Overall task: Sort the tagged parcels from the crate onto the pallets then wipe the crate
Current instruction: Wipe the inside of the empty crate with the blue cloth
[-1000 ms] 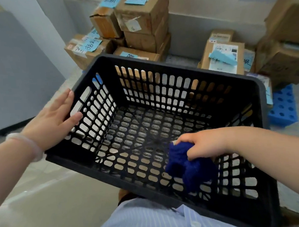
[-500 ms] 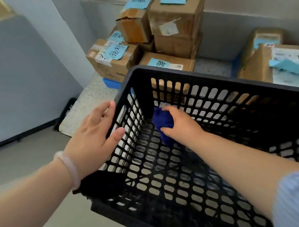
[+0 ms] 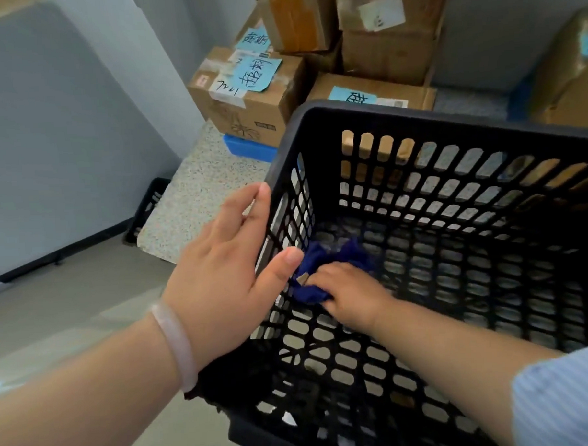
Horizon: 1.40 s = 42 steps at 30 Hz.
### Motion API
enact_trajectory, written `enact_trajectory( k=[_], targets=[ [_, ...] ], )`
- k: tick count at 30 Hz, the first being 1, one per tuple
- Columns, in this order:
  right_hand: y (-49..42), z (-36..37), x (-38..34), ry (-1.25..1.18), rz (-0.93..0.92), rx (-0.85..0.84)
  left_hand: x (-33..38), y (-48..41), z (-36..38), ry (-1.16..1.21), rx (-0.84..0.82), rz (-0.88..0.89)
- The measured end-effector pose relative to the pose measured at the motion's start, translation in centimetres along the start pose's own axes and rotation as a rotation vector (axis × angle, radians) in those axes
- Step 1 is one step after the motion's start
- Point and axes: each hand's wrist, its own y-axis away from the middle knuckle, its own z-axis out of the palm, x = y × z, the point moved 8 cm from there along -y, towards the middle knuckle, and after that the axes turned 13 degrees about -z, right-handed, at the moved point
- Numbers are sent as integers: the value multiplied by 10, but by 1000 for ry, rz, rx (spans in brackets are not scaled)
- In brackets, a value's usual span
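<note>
The crate (image 3: pixel 416 114) holds no parcels, and the tagged parcels (image 3: pixel 256 89) sit stacked beyond it, so sorting looks done and wiping is under way. The left hand (image 3: pixel 221 276) presses flat, fingers straight, on the crate's outer left wall. The right hand (image 3: pixel 349 294) bunches a blue cloth (image 3: pixel 321 257) against the floor inside. The crate's right end is cut off, and only 1 edge of a blue pallet (image 3: pixel 249 149) seems to show.

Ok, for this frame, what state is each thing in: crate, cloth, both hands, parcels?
crate: no parcels visible inside.
blue cloth: bunched, on the crate floor by its left wall.
right hand: inside the crate, grips the blue cloth.
left hand: fingers straight, flat against the crate's left wall.
parcels: stacked beyond the crate, blue tags on them.
</note>
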Motion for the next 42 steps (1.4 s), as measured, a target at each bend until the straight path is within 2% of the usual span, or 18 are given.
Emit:
enact_trajectory(
  k=[8,11,13,17,21,23,27,28,33,38,42],
  targets=[
    [40,49,-78,-46,-349,-227,1,0,-1,45,4,20],
    [34,41,-65,99,-505,-279,-3,-1,-1,84,-5,4],
    [22,21,-44,258,-539,-264,-4,-1,-1,99,-15,-7],
    [5,-34,7,467,-273,-179,-3,-1,-2,107,-15,-10],
    [24,-91,68,458,-4,-6,-4,-1,-2,121,-9,-13],
    [35,-94,86,502,128,-15,-4,-1,-2,129,-1,-14],
    [53,-65,82,205,316,90,-5,-1,-2,133,-9,-34],
    [56,-57,77,137,312,97,-4,-1,-1,139,-15,-32],
    [76,-19,31,-144,248,-155,-3,-1,-1,119,-23,-42],
    [101,32,-33,-146,109,-635,-6,-1,-1,119,-17,-60],
    [98,27,-28,-60,-2,-619,-6,-3,-2,141,-10,-43]
  ],
)
